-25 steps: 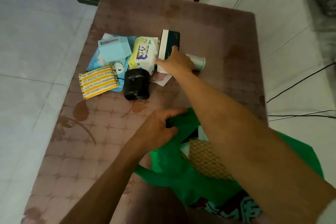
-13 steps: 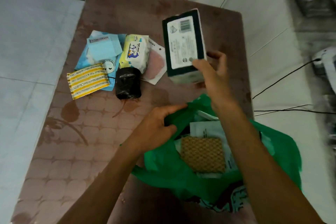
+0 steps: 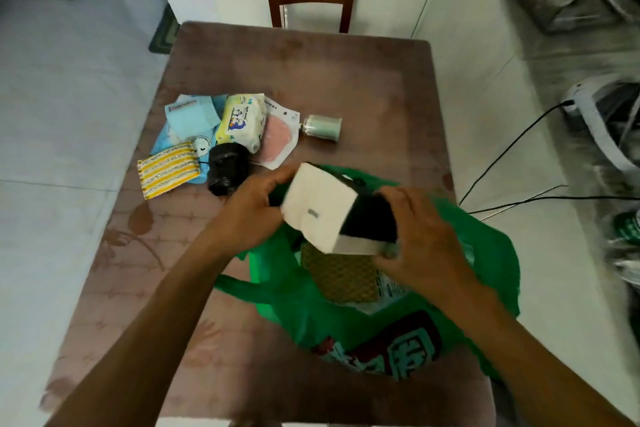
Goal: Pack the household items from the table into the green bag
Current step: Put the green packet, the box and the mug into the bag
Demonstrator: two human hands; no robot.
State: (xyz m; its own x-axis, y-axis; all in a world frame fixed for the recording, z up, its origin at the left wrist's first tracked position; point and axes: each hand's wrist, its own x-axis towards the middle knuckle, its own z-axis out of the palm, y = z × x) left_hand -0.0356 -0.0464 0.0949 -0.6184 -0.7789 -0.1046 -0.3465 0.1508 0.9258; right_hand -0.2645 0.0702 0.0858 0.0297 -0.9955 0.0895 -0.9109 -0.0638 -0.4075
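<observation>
The white-and-dark box (image 3: 332, 215) hangs tilted over the green bag (image 3: 491, 253), the right hand (image 3: 420, 246) gripping its near end; left fingers (image 3: 273, 184) pinch the bag's rim. Best to hold the mouth wide, lowering the box flat onto the woven pad (image 3: 341, 279) beneath.

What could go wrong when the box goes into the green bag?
1. The box is tilted over the green bag, held mainly by the right hand. It might slip and miss the opening.
2. The left hand holds the bag's edge. If it lets go, the soft mouth could fold shut.
3. The brown woven pad already lies inside. The box may catch on it and not sink in.
</observation>
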